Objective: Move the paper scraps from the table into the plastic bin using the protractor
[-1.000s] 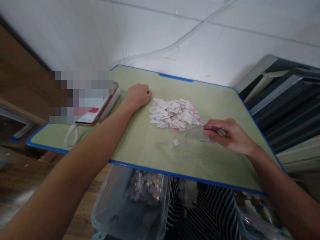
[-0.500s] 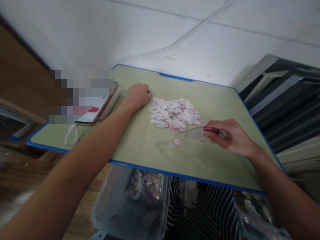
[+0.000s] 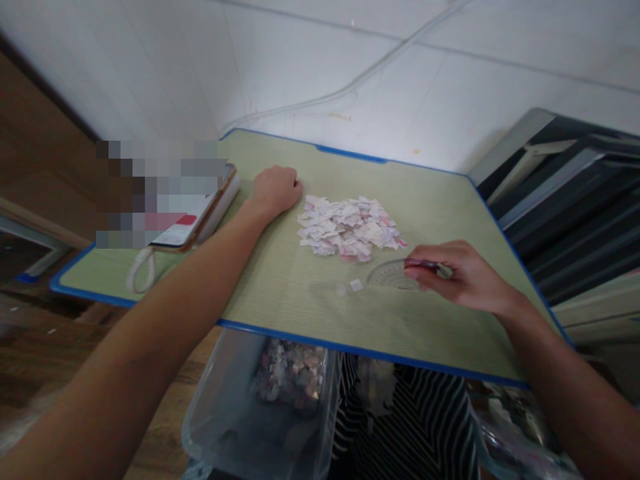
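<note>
In my right hand [image 3: 445, 273] is a clear half-round protractor [image 3: 390, 273], pinched between thumb and fingers along with a dark reddish strip whose kind I cannot make out. The protractor's curved edge points left, close to a small white paper scrap [image 3: 355, 285] on the green table [image 3: 280, 280]. A heap of torn paper pieces [image 3: 350, 227], white with pink marks, lies beyond it. My left hand [image 3: 277, 189] rests closed on the table, left of the heap, with its fingers curled under; nothing shows in it.
At the left of the table lies a phone [image 3: 185, 227] in a case with a white strap loop [image 3: 141, 270], partly blurred out. Below the front edge stands a clear plastic bin [image 3: 205, 413] with paper scraps. Folded dark panels [image 3: 575, 193] lean at the right.
My right hand has shifted slightly down and left with the protractor, which has moved away from the heap and nearer the scrap. My left hand has stayed still.
</note>
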The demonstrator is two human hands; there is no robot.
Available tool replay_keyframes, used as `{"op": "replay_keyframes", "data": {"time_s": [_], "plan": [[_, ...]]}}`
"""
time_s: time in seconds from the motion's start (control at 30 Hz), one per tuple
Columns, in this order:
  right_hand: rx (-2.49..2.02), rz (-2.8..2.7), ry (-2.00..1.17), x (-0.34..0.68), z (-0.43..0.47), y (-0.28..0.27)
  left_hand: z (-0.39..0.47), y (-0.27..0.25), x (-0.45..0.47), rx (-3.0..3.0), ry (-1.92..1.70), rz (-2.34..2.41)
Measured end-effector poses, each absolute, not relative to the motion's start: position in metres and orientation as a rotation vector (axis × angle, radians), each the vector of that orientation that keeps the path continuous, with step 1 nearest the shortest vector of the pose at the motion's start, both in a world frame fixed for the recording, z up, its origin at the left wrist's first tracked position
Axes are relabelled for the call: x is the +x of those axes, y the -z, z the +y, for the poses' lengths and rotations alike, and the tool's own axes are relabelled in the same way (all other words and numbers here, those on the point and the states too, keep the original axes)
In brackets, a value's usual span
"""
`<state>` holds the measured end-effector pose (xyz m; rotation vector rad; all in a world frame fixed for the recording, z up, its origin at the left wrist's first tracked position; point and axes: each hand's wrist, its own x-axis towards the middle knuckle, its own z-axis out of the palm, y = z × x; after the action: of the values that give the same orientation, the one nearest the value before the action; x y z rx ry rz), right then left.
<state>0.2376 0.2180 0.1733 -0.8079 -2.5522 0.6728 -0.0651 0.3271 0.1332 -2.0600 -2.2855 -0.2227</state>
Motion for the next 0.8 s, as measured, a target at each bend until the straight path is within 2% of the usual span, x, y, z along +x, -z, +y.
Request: {"op": "replay_keyframes", "data": {"time_s": [0.8], "plan": [[-0.674,-2.607,-0.588,0.231,0.218,-0.172,0.325,-0.134,-0.064,-2.064,0.2,-2.298]]}}
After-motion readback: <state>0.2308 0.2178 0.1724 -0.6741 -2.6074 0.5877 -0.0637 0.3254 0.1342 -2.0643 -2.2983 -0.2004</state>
